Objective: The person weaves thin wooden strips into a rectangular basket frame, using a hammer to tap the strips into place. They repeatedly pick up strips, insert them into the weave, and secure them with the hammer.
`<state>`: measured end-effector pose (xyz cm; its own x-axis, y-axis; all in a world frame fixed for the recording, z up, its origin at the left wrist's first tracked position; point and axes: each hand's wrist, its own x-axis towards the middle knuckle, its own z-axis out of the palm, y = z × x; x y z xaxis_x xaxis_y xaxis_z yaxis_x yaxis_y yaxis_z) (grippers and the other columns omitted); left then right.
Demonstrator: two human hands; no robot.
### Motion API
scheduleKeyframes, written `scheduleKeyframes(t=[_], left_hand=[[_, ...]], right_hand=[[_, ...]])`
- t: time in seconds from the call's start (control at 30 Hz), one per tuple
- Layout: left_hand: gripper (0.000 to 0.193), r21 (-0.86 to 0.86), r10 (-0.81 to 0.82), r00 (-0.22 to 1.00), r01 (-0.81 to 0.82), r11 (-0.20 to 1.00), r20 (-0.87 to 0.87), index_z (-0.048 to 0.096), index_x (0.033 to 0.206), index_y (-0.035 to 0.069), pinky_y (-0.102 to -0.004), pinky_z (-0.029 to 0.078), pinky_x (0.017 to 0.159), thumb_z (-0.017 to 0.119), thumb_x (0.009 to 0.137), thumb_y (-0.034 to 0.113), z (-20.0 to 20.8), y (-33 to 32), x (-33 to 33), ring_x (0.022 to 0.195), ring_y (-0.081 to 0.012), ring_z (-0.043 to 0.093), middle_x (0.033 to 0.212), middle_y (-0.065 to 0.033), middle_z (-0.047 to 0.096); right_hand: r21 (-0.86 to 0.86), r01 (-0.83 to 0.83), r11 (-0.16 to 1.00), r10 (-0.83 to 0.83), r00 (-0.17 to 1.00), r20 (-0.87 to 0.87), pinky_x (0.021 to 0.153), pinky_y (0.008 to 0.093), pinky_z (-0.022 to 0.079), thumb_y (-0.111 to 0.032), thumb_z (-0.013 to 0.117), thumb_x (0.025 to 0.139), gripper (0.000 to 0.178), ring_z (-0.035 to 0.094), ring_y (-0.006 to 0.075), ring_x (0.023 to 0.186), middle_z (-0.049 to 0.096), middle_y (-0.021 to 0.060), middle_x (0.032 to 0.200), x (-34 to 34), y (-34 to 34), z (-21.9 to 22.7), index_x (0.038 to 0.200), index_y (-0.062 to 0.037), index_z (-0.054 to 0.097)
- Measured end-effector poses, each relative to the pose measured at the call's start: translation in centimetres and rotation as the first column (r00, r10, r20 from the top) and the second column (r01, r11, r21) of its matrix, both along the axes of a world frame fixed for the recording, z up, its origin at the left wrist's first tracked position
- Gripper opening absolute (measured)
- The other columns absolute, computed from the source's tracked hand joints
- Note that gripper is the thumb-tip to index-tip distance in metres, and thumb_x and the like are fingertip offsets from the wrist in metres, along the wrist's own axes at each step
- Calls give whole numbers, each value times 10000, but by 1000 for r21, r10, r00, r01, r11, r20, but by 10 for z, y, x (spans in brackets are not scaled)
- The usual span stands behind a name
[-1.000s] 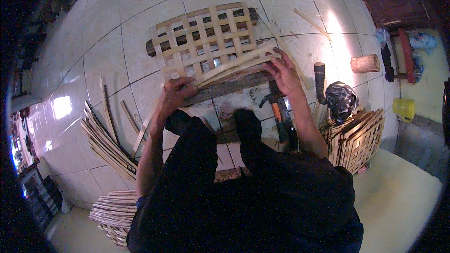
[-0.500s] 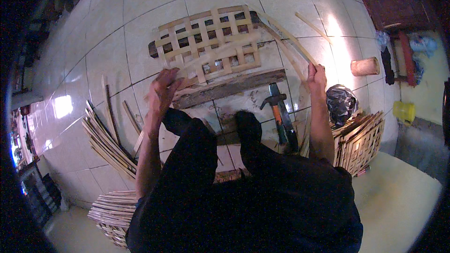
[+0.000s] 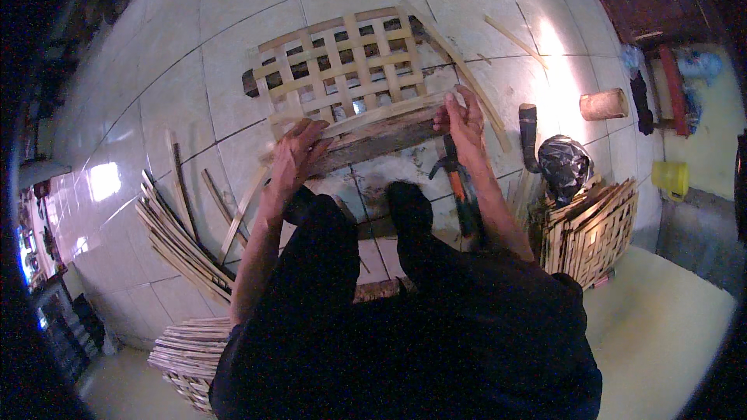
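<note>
A lattice panel woven from pale bamboo strips [image 3: 340, 66] lies ahead of me on dark wooden supports. Along its near edge runs a loose bamboo strip [image 3: 389, 114], just above a weathered wooden plank [image 3: 381, 142]. The strip's left part is under the curled fingers of my left hand [image 3: 298, 157], closed on it. My right hand [image 3: 464, 118] pinches its right end between thumb and fingers. Below my right hand a hammer [image 3: 457, 185] with an orange and black handle lies on the floor, partly covered by my forearm.
Loose bamboo strips [image 3: 183, 241] lie at left, another strip [image 3: 486, 101] right of the panel. A black plastic bundle [image 3: 566, 167], stacked woven panels [image 3: 597, 233] and a bamboo section [image 3: 604, 105] stand or lie at right. Another stack [image 3: 191, 354] sits at lower left.
My right hand has let go of the strip at right and moved left to the panel's near edge. My left hand has shifted slightly right and nearer. The strip now lies along that edge.
</note>
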<state>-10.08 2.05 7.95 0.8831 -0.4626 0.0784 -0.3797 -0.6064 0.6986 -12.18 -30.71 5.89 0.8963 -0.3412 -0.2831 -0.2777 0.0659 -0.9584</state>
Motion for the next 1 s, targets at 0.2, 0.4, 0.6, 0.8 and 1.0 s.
scheduleKeyframes(t=[0.2, 0.4, 0.6, 0.8, 1.0], left_hand=[[310, -15, 5, 992, -3, 1000, 128, 584, 1109, 43, -427, 501, 686, 666, 832, 154, -12, 2, -7, 827, -348, 623, 950, -145, 618], [265, -452, 270, 940, -336, 826, -207, 560, 1144, 24, -307, 484, 642, 513, 969, 218, 10, -23, 3, 729, -174, 592, 847, -83, 625], [351, -490, 446, 857, -514, 704, -259, 513, 1201, -14, -377, 468, 869, 446, 994, 261, 19, -75, -9, 1028, -228, 561, 1141, -176, 587], [426, -392, 752, 659, -692, 606, -1, 488, 1250, -35, -371, 449, 846, 500, 979, 294, -41, -8, 26, 979, -267, 541, 1094, -184, 573], [359, -410, 418, 704, -689, 597, -574, 558, 1155, -7, -306, 461, 768, 564, 948, 287, -94, 72, 54, 889, -190, 562, 949, -95, 611]], right_hand=[[94, 94, 991, -90, 995, -49, 618, 281, 534, -379, 587, 934, 375, 603, 115, 693, 597, 54, 805, 12, -3, -2, 1143, -87, 477], [-395, -239, 887, 273, 961, 31, 832, 342, 507, -451, 431, 985, 483, 625, 217, 952, 635, 122, 1053, -2, 29, -9, 1258, -55, 474], [-408, -478, 778, 562, 819, 111, 947, 345, 449, -208, 489, 987, 420, 581, 261, 1106, 587, 155, 1246, -10, 126, 49, 1363, -29, 429], [-578, -447, 683, 357, 894, -270, 761, 365, 520, -177, 612, 919, 371, 659, 259, 898, 629, 147, 1111, -14, 64, 51, 1281, -118, 560], [-804, -475, 359, 684, 719, -120, 680, 355, 536, -237, 723, 822, 370, 663, 244, 753, 619, 85, 862, -27, -28, 5, 1172, -137, 659]])
